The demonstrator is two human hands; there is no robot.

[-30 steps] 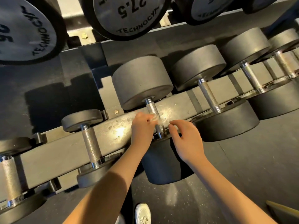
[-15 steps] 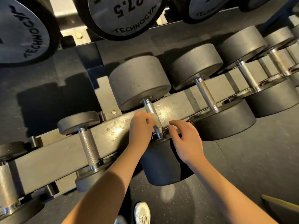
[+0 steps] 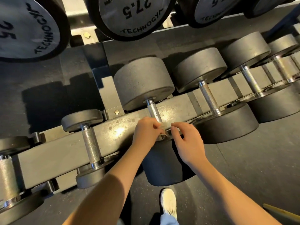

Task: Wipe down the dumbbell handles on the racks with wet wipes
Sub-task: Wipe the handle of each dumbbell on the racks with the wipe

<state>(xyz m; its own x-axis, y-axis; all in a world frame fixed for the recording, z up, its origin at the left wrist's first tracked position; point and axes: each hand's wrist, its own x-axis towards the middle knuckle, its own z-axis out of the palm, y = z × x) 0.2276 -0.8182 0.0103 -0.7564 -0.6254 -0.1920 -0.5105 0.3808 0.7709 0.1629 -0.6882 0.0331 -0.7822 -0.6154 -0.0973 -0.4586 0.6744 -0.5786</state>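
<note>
A large black dumbbell lies across the low rack rail [image 3: 61, 153], and its knurled steel handle [image 3: 153, 110] shows above my hands. A pale wet wipe [image 3: 164, 127] is wrapped round the near end of that handle. My left hand [image 3: 146, 132] pinches the wipe from the left with curled fingers. From the right, my right hand [image 3: 188, 140] pinches the other end of the wipe between thumb and forefinger. The hands hide the handle's lower end.
More dumbbells lie on the same rail: a small one [image 3: 90, 143] to the left and bigger ones [image 3: 209, 98] to the right. Heavier dumbbells marked 25 and 27.5 [image 3: 134, 13] hang on the upper tier. My white shoe [image 3: 168, 203] stands on the dark rubber floor.
Both hands have slid down the handle toward the near weight head, so more bare steel shows above them. The right hand's fingertips have closed in on the wipe.
</note>
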